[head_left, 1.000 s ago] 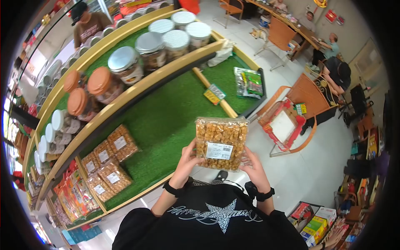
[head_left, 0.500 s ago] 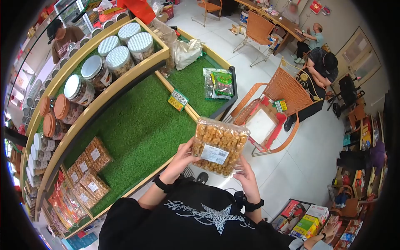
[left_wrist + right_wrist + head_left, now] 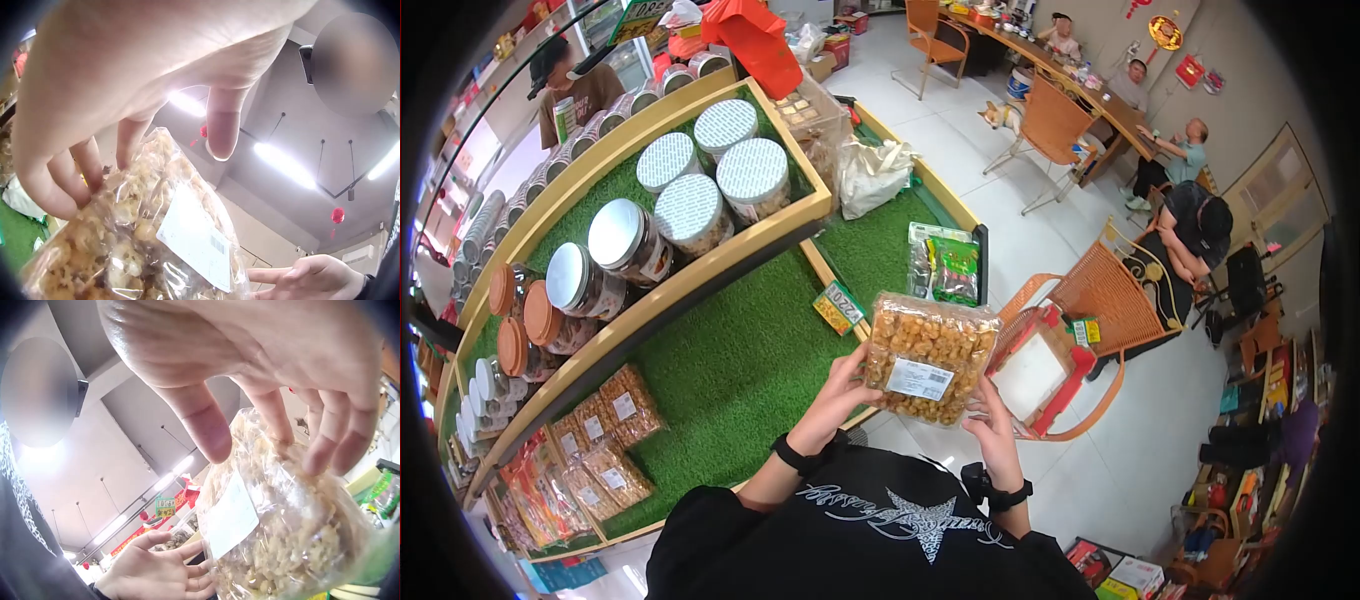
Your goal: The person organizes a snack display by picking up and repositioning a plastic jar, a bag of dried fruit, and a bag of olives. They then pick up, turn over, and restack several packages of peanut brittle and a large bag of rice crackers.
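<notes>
A clear plastic pack of golden-brown puffed snack (image 3: 930, 345) is held up in front of the chest, its white barcode label (image 3: 919, 379) facing the person. The left hand (image 3: 835, 400) grips its left edge, with fingers reaching behind; in the left wrist view those fingers (image 3: 87, 165) bend over the wrapper. At the lower right edge the right hand (image 3: 992, 430) holds the pack, and the right wrist view shows its thumb (image 3: 209, 431) on the label side and fingertips on the other side. Similar snack packs (image 3: 615, 425) lie on the green shelf at left.
A wooden display stand with green matting (image 3: 730, 370) fills the left, with lidded jars (image 3: 690, 212) on its upper tier. A price tag (image 3: 838, 308) sits on the divider. Right of the pack stands a wicker chair (image 3: 1105, 290) holding a red-edged box; a seated person (image 3: 1190, 230) is behind it.
The head view has swung, shifting the stand and jars leftward overall. The pack stays between both hands, now slightly lower and tilted, with its right side down.
</notes>
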`<state>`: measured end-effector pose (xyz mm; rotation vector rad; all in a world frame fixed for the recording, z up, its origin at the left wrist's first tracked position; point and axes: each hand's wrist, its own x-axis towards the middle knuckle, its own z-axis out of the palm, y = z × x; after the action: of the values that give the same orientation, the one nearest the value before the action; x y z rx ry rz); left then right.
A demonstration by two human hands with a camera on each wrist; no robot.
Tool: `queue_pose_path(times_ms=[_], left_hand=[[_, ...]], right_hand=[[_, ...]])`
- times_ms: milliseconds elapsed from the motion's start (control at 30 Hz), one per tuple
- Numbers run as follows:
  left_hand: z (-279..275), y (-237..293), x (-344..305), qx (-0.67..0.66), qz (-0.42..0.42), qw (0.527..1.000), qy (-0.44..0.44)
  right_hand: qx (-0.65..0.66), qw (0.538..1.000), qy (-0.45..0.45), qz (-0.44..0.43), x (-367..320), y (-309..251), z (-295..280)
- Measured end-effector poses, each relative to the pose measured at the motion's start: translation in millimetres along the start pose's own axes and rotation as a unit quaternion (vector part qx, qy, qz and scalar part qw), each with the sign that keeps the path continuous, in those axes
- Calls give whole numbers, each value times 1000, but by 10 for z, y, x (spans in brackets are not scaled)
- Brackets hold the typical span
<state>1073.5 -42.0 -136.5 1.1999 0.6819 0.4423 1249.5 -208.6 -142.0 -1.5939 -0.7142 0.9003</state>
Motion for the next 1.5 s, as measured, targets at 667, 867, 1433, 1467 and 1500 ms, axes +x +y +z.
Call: queue_pose_path(times_ms=[667, 867, 1433, 1467, 1500], left_hand=[[-41, -82, 1087, -49, -25, 965, 258], [234, -76, 1750, -78, -87, 942, 315], [-513, -373, 4071, -138, -135, 952, 236], [-567, -393, 4154, -167, -155, 949, 216], [-600, -416, 4241, -169, -160, 948, 215]], right_hand=[[-56, 966, -248, 48, 2470, 59, -57], [-55, 947, -302, 94, 3217, 237, -351], [-75, 932, -296, 193, 5606, 587, -196], [-92, 921, -314, 210, 5737, 649, -179], [-108, 909, -331, 227, 5841, 734, -166]])
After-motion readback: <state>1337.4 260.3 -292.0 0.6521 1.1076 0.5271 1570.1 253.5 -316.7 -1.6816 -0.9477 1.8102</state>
